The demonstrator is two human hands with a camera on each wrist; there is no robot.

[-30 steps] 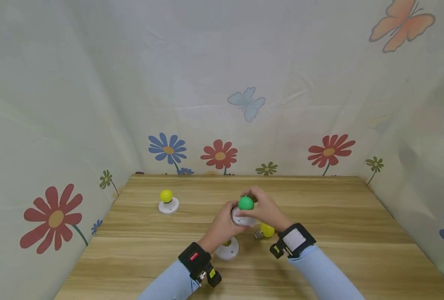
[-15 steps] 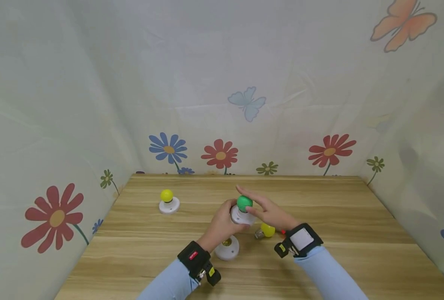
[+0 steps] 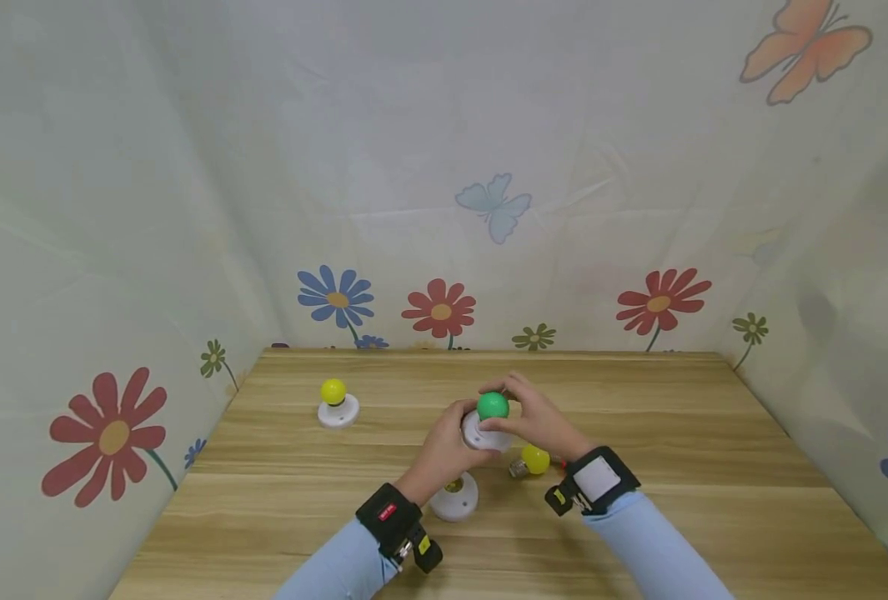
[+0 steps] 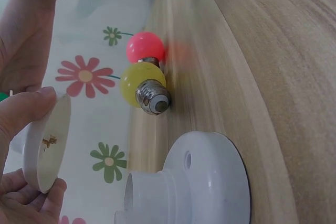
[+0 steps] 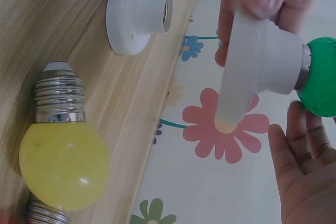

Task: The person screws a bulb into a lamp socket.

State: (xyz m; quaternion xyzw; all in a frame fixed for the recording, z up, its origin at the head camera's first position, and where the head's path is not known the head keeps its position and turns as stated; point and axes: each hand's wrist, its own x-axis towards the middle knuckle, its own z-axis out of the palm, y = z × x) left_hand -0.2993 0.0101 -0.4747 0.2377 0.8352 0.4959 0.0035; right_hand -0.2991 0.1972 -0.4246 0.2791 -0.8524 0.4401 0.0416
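Note:
My left hand (image 3: pixel 447 450) grips a white lamp socket (image 5: pixel 241 66) by its round base, its neck turned toward the right hand. In the left wrist view the thumb lies on the base's edge and fingers support it below. A green light bulb (image 3: pixel 493 405) sits in the socket's mouth, with a thin metal band showing between them in the right wrist view. My right hand (image 3: pixel 537 417) holds this bulb between thumb and fingers. Below the hands, another white socket (image 3: pixel 454 502) rests on the table, partly covered by the left hand.
A yellow bulb (image 3: pixel 536 459) lies on the wooden table (image 3: pixel 684 467) under the right hand, a red bulb (image 4: pixel 144 46) close beside it. Farther left stands a white socket (image 3: pixel 348 412) bearing a yellow bulb (image 3: pixel 333 392). Flowered cloth (image 3: pixel 368 167) encloses the table's back and sides.
Half a second ago the right fingers were spread off the green bulb; now they close around it again. The left hand and its socket stay almost in place.

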